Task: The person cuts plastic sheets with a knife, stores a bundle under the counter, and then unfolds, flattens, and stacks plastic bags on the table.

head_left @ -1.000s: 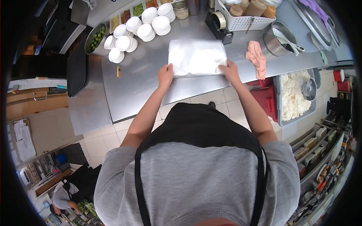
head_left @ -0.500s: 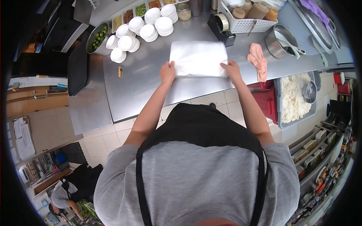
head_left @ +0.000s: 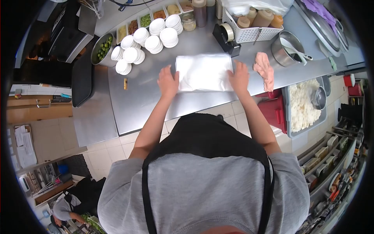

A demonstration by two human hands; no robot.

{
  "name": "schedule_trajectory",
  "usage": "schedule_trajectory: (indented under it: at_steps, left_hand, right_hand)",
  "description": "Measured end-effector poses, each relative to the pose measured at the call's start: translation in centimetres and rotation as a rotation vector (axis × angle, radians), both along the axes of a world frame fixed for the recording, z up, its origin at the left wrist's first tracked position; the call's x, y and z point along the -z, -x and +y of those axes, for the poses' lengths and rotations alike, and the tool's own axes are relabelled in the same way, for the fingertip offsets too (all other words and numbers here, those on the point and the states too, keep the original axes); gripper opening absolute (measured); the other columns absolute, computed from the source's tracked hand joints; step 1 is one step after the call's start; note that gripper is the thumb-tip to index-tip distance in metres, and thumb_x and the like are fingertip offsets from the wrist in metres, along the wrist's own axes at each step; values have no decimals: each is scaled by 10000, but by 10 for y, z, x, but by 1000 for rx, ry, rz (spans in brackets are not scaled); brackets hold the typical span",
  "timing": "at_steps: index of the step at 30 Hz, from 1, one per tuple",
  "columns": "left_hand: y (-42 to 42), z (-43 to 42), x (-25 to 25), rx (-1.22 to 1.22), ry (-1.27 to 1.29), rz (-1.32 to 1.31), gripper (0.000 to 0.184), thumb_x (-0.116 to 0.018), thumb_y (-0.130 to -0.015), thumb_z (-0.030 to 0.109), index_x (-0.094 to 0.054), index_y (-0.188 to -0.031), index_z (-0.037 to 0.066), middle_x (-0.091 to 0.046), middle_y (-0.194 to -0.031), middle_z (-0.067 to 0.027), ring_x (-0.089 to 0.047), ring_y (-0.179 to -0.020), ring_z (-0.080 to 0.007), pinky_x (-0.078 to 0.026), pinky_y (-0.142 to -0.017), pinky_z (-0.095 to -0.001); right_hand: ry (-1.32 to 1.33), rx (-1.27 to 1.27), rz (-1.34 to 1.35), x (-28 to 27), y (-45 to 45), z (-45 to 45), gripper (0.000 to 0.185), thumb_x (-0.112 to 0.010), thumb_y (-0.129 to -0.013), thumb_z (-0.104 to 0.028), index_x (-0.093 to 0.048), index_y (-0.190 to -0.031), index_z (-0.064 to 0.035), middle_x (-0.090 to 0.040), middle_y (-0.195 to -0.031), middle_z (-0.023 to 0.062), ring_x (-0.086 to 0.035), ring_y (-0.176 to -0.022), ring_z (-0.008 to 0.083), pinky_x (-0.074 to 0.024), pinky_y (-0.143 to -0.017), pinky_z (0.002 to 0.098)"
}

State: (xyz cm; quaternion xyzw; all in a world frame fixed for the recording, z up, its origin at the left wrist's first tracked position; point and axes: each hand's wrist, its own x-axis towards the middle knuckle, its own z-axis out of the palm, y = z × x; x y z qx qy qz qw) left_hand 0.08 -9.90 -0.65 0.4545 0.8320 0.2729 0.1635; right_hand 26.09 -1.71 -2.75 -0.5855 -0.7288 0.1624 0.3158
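Note:
A flat stack of clear plastic sheets or bags (head_left: 203, 73) lies on the steel counter in front of me; I cannot tell which. My left hand (head_left: 168, 81) is at its left edge, open, fingers pointing away from me and thumb by the plastic. At the opposite edge my right hand (head_left: 239, 77) is also open, with its fingers extended and its thumb beside the stack. Neither hand grips the stack. Just beyond the right hand stands a black tape dispenser (head_left: 227, 41), and a pink cloth (head_left: 264, 71) lies to its right.
Stacks of white lids (head_left: 133, 55) stand at the back left, before food trays (head_left: 145, 20). A white basket (head_left: 255, 34) of bottles and a metal pot (head_left: 287, 48) are at the back right. A rice tub (head_left: 306, 104) sits beyond the counter edge. Another person (head_left: 64, 206) works lower left.
Both hands have let go of the stack's near corners and opened, fingers now extended along its sides. The whole view has shifted slightly, with the counter appearing lower.

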Motion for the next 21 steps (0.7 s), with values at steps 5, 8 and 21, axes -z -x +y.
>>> schedule_trajectory:
  at_steps: [5, 8, 21]
  left_hand:
    - [-54, 45, -14, 619, -319, 268, 480, -354, -912, 273, -319, -1340, 57, -249, -1420, -138, -169, -1329, -310, -109, -1068, -454]
    - [-54, 52, 18, 523, -23, 147, 499, -289, -926, 327, -311, -1346, 57, -242, -1424, -134, -151, -1332, -324, -82, -1079, -435]
    - [-39, 28, 51, 332, -1, 427, 620, -368, -894, 394, -299, -1308, -63, -208, -1397, -249, -143, -1322, -358, -84, -1083, -428]
  right_hand:
    - [-350, -263, -384, -1, 90, 6, 507, -491, -806, -203, -397, -1274, -32, -408, -1311, 134, -341, -1246, 274, -260, -1002, 448]
    - [-56, -328, -481, 11, 108, -3, 530, -392, -844, -263, -347, -1321, -37, -343, -1367, 142, -266, -1297, 267, -175, -1047, 469]
    - [-49, -256, -419, 29, 85, -4, 537, -380, -888, -333, -332, -1319, -15, -316, -1377, 161, -260, -1298, 278, -147, -1059, 484]
